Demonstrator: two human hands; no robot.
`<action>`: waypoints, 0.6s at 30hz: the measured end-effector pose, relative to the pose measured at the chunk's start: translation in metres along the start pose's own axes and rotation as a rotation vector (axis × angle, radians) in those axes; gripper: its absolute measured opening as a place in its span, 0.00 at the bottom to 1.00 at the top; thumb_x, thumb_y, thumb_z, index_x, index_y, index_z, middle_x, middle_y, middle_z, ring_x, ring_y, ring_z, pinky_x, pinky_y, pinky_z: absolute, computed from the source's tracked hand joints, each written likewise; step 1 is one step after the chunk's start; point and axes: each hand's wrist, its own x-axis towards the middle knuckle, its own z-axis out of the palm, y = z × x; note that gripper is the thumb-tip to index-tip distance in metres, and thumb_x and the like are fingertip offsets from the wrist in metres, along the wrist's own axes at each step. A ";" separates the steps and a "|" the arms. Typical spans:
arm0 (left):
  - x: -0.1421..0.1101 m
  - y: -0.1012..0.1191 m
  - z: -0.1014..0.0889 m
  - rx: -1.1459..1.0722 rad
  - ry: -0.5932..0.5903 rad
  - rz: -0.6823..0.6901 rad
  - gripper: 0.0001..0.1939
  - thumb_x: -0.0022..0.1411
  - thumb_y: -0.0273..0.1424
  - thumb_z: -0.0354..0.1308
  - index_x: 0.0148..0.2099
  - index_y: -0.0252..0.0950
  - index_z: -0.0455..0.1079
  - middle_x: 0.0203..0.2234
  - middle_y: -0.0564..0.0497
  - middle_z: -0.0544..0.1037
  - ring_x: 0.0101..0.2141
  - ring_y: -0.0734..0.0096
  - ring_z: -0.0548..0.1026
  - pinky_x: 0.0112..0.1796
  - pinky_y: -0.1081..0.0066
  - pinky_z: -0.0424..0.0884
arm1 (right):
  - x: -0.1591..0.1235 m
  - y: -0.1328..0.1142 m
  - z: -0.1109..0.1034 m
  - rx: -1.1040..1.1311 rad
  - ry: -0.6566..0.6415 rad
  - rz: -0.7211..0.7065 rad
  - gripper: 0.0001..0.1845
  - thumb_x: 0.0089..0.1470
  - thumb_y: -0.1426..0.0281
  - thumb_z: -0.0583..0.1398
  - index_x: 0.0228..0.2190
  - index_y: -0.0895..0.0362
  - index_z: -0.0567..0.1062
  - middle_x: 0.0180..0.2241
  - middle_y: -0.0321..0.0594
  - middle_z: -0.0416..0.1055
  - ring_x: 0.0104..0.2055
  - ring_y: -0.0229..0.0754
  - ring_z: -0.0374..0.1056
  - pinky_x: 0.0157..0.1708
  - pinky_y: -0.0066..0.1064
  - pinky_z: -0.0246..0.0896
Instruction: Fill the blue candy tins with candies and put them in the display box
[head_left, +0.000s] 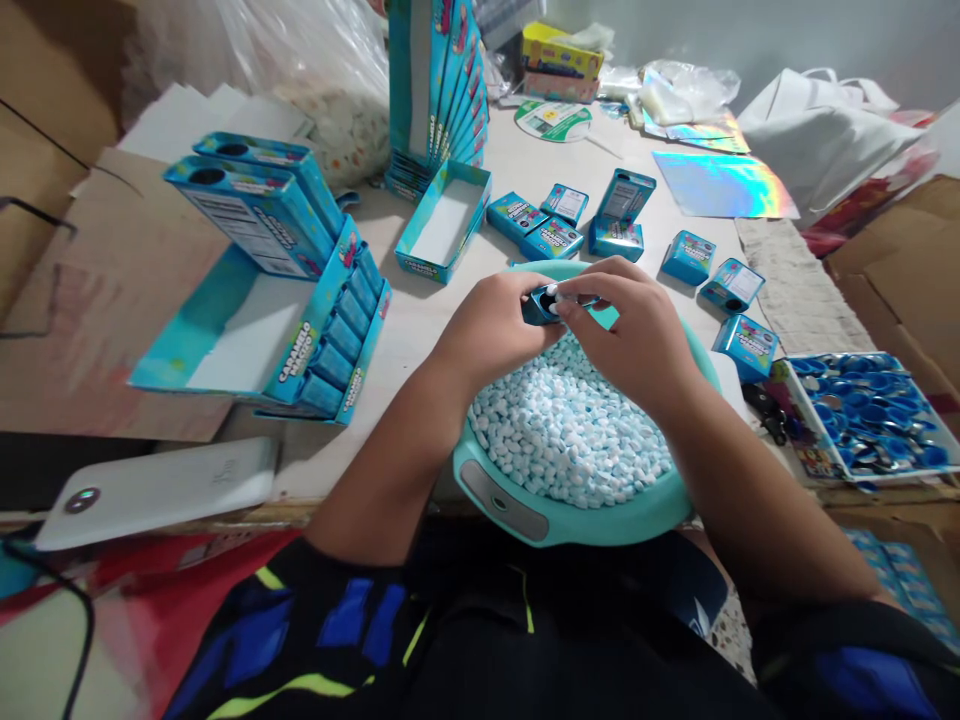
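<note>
Pale surface (pixel 412 335), and at its near edge sits a turquoise basin (pixel 600 527) of white pieces (pixel 577 440); above it, left hand (pixel 491 325) grips a small blue box (pixel 534 310), right hand (pixel 637 320) pinches pieces at its opening!

The opened blue box (pixel 534 309) is above pale candies (pixel 577 430).

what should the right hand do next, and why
Probably ease the white pieces into the small blue box: the right hand's fingertips have them at its dark opening, while the left hand holds the box above the teal basin.
</note>
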 end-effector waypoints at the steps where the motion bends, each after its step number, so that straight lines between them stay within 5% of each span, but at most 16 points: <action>1: 0.000 0.000 0.000 -0.003 -0.001 0.002 0.10 0.59 0.32 0.66 0.43 0.37 0.82 0.32 0.48 0.84 0.35 0.60 0.79 0.35 0.63 0.75 | 0.000 -0.001 0.000 0.008 0.001 -0.003 0.10 0.63 0.67 0.60 0.40 0.52 0.82 0.43 0.43 0.77 0.44 0.47 0.74 0.48 0.46 0.71; 11: 0.000 0.003 -0.001 -0.086 -0.050 0.001 0.11 0.60 0.31 0.64 0.44 0.35 0.81 0.34 0.49 0.83 0.35 0.63 0.78 0.34 0.67 0.72 | 0.000 -0.003 0.000 0.220 0.016 -0.017 0.11 0.61 0.70 0.60 0.43 0.53 0.81 0.43 0.42 0.80 0.45 0.46 0.77 0.50 0.45 0.74; 18: 0.003 -0.001 -0.001 -0.099 0.069 0.005 0.11 0.58 0.31 0.65 0.44 0.34 0.79 0.38 0.48 0.84 0.41 0.63 0.79 0.39 0.68 0.76 | -0.009 -0.009 -0.006 0.373 -0.021 -0.205 0.15 0.67 0.67 0.56 0.48 0.47 0.80 0.51 0.42 0.76 0.59 0.48 0.73 0.57 0.47 0.72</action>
